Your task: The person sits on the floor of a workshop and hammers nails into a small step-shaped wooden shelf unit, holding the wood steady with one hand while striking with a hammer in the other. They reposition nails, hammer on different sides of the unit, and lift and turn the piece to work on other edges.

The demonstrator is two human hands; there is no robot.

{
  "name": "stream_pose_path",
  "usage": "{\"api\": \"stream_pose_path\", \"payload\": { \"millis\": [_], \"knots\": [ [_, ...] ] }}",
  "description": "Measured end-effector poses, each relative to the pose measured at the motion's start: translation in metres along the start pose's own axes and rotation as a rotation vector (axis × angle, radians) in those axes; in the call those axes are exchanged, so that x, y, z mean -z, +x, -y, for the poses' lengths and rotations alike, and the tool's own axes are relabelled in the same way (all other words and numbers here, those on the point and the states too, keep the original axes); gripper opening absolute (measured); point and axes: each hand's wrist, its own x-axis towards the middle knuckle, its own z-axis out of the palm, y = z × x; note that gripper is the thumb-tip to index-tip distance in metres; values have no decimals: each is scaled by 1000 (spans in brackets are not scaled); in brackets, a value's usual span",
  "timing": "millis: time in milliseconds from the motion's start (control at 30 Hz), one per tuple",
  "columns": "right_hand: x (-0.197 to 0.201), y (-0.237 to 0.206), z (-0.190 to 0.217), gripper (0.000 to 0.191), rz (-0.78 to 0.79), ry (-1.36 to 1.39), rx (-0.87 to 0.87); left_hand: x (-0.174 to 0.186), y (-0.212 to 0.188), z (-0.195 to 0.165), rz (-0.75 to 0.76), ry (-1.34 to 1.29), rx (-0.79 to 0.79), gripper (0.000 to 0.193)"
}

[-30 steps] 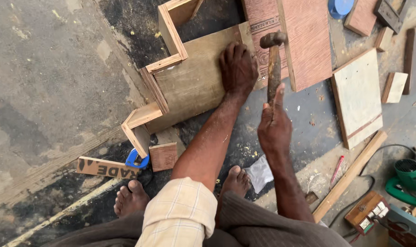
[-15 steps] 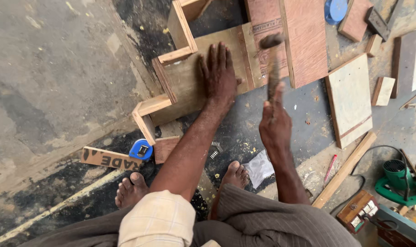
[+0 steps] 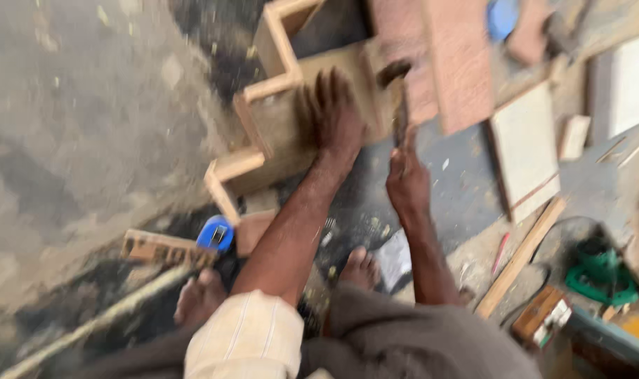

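**On a dusty workshop floor, hammer meets board**

Beside a green-walled bin [image 3: 600, 337], its contents too blurred to tell, a person squats barefoot. Their left hand [image 3: 337, 116] presses flat, fingers spread, on a flat brown plywood panel edged with stepped pale wooden strips [image 3: 277, 126]. Just right of it, the right hand [image 3: 406, 179] grips a wooden-handled hammer [image 3: 398, 98], head at the panel's edge.

The pale stepped plywood frame [image 3: 277, 133] looks matt and raw. The rough grey concrete floor [image 3: 74, 126] is dusty. The reddish-brown wooden board [image 3: 460, 63] looks smoother.
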Motion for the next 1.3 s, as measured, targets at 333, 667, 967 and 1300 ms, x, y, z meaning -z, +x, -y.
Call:
{"api": "stream_pose_path", "payload": {
  "millis": [333,667,967,1300],
  "knots": [
    [30,-20,6,66,-33,-41,-41,-30,11,4,-58,27,-11,96],
    [47,-37,11,67,165,126,-371,-39,12,6,-37,-55,-38,100],
    [22,10,23,64,68,-51,-76,-17,8,3,-167,-66,-13,86],
    [29,-12,26,65,-230,151,-20,-45,15,3,-208,-73,-5,70]
  ]
}}
